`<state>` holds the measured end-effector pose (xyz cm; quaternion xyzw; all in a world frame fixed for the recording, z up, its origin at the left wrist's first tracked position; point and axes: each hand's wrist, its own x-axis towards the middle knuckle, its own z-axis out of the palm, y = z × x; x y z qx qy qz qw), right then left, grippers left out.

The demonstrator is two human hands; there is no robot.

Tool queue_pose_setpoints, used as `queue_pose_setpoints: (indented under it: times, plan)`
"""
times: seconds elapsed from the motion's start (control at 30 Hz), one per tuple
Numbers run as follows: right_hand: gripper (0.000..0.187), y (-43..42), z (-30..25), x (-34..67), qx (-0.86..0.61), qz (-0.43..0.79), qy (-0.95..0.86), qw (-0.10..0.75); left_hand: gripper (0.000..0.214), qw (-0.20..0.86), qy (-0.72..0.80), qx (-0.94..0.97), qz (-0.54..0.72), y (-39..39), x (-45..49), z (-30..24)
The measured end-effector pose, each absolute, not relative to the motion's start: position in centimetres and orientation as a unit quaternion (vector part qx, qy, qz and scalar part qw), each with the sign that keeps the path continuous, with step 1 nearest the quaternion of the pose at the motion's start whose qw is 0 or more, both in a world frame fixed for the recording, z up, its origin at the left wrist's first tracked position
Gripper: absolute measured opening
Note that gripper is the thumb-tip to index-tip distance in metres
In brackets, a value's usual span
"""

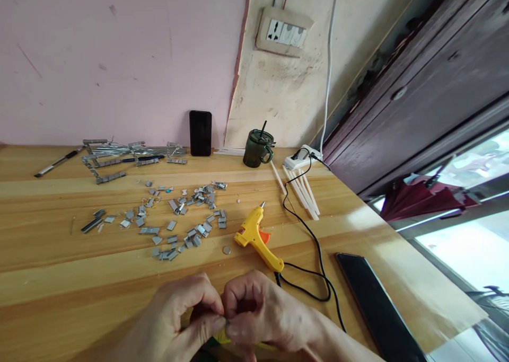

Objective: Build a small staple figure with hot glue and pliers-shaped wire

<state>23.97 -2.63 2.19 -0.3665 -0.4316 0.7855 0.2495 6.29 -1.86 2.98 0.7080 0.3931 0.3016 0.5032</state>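
My left hand (pixel 181 314) and my right hand (pixel 258 311) are close together at the near edge of the wooden table (pixel 59 277). The fingers of both are curled and pinched against each other around something small that I cannot make out. A bit of yellow shows under them. Just beyond my right hand lies a yellow glue gun (pixel 256 237) with its black cord (pixel 314 250). A scatter of several small grey metal pieces (pixel 183 219) lies ahead of my left hand.
Strips of metal staples (pixel 115 160) and a pen (pixel 55 163) lie at the back left. A black phone (pixel 200 133) leans on the wall. A dark green mug (pixel 258 148), glue sticks (pixel 302 190), a power strip (pixel 302 159) and a second phone (pixel 377 306) are on the right.
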Motion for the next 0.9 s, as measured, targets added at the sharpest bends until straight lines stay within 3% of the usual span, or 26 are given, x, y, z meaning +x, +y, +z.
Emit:
queue_pose_setpoints:
  times: [0.13, 0.23, 0.3, 0.37, 0.53, 0.7, 0.9]
  plan:
    - [0.016, -2.8, 4.0, 24.0, -0.497, 0.470, -0.682, 0.259, 0.022, 0.567, 0.459, 0.625, 0.278, -1.8, 6.7, 2.5]
    - [0.018, -3.0, 3.9, 23.5, -0.489, 0.351, -0.745, 0.288, 0.027, 0.614, 0.477, 0.566, 0.274, -1.6, 7.0, 2.6]
    - [0.017, -3.0, 3.3, 23.2, -0.500, 0.382, -0.709, 0.318, 0.030, 0.634, 0.483, 0.532, 0.285, -1.6, 7.0, 2.9]
    - [0.015, -2.9, 2.5, 23.0, -0.508, 0.492, -0.617, 0.345, 0.030, 0.632, 0.486, 0.515, 0.313, -1.7, 6.9, 3.1]
    - [0.027, -2.8, 1.2, 22.0, -0.377, 0.740, -0.345, 0.437, 0.019, 0.536, 0.494, 0.562, 0.391, -2.0, 6.6, 2.5]
    - [0.023, -2.7, 1.6, 21.1, -0.297, 0.804, -0.202, 0.474, 0.010, 0.430, 0.476, 0.610, 0.465, -1.9, 6.6, 1.8]
    - [0.019, -2.5, 1.3, 20.8, -0.270, 0.812, -0.160, 0.493, 0.013, 0.389, 0.440, 0.639, 0.497, -1.7, 6.7, 1.3]
